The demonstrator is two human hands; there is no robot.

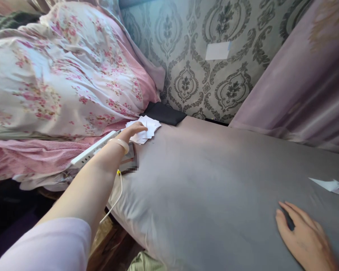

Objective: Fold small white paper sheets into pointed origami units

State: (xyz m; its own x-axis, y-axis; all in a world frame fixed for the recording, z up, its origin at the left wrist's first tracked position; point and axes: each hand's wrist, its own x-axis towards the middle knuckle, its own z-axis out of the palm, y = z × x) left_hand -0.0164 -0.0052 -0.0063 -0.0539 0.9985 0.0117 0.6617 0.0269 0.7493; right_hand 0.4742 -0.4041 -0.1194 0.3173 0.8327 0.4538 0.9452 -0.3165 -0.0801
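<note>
My left hand (136, 129) reaches far forward, its fingertips on a loose pile of white paper sheets (151, 127) on the grey-covered surface. The fingers overlap from this angle, so a grip on a sheet cannot be made out. Around the left wrist is a pale bangle (121, 144). My right hand (306, 231) lies low over the grey cover at the lower right, thumb and fingers apart, with a dark patch in the gap. Beyond it lies a folded piece of white paper (329, 185) with pointed ends.
A white power strip (93, 149) and a grey box-like thing (129, 160), partly blurred, sit beside my left forearm. A white cable (120, 192) hangs over the edge. Behind the pile lies a black flat thing (164, 113). Floral bedding (73, 75) is heaped left; a pink curtain (296, 82) hangs right.
</note>
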